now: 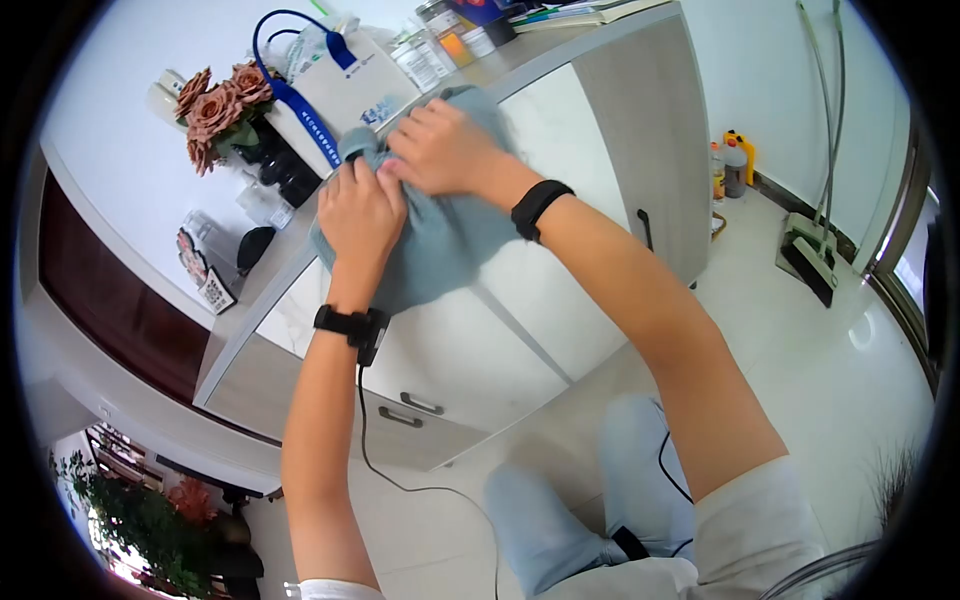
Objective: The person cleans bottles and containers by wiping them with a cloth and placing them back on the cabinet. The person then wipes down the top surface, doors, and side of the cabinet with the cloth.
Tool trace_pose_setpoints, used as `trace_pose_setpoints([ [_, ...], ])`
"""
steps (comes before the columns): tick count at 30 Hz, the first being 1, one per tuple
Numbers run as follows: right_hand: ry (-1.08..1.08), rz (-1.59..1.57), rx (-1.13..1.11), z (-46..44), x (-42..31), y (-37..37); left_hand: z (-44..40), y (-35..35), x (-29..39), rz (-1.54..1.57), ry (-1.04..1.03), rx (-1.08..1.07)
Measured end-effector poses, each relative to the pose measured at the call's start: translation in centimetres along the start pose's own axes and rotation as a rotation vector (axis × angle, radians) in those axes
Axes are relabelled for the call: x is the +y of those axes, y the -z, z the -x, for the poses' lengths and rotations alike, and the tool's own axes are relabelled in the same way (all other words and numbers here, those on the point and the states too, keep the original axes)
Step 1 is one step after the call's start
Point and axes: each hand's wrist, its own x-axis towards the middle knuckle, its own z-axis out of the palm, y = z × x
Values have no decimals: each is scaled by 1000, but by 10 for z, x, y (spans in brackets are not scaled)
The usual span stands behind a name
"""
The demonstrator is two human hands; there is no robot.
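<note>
A grey-blue cloth (430, 255) hangs bunched up in front of the cabinet, its upper part near the countertop edge. My left hand (360, 215) is closed on its left upper part, beside a small dark item that I cannot make out. Close by on the right, my right hand (440, 148) has its fingers curled into the same cloth. The two hands nearly touch at the thumbs. Both wrists wear black bands.
On the countertop (530, 62) stand a white bag (350, 90) with blue handles, brown roses (215, 110), jars (445, 35) and a clear container (210, 240). Cabinet handles (420, 403) face me. A broom (812, 262) and bottles (735, 170) stand at the right.
</note>
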Motion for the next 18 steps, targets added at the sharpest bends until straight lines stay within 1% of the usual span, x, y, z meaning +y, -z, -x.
trace_pose_setpoints([
  [5,-34,99,12,17,57,26,-37,-26,44,45,-43,65],
  [9,13,168,100,33,96,34,-58,-39,69,46,-4,-3],
  [12,-73,153,-60,46,111,55,-71,-56,82,90,-40,81],
  [15,-112,116,-34,59,121,61,-84,-41,113,19,36,-170],
  [18,-86,159,-19,68,136,64,-84,-40,126,226,192,-230],
])
